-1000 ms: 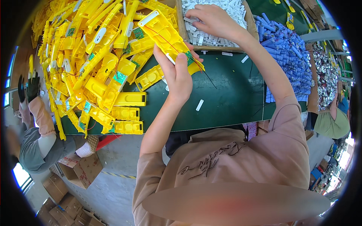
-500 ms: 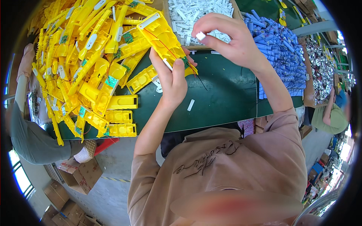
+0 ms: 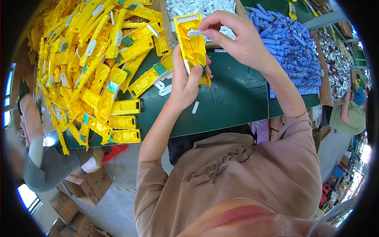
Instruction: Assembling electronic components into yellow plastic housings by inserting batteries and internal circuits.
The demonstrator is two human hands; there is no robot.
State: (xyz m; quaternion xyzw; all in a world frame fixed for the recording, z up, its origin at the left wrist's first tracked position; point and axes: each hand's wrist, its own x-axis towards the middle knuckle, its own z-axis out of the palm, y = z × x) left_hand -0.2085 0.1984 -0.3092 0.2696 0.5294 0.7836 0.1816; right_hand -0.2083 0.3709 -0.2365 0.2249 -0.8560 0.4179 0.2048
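Observation:
My left hand (image 3: 185, 86) is wrapped around a yellow plastic housing (image 3: 192, 49), its open inner side facing up. Inside it run thin red wires, a white strip sits at its top end, and a black wire hangs from the lower end. Between the thumb and forefinger of my right hand (image 3: 241, 38) is a small flat white plastic piece (image 3: 195, 33), over the upper part of the housing. I cannot tell whether the piece touches the housing. Beyond both hands is a cardboard box of white plastic pieces (image 3: 178, 8).
Yellow housings (image 3: 89, 75), some with green circuit boards, are heaped on the left. To the right lie blue cylinders with wires (image 3: 294, 55) and a box of shiny metal parts (image 3: 334, 63). One white piece (image 3: 195, 107) rests on the green table (image 3: 233, 102). Other people are at both sides.
My right hand has moved left, bringing the white piece over the housing. My left hand has turned the housing more upright and shifted it slightly right.

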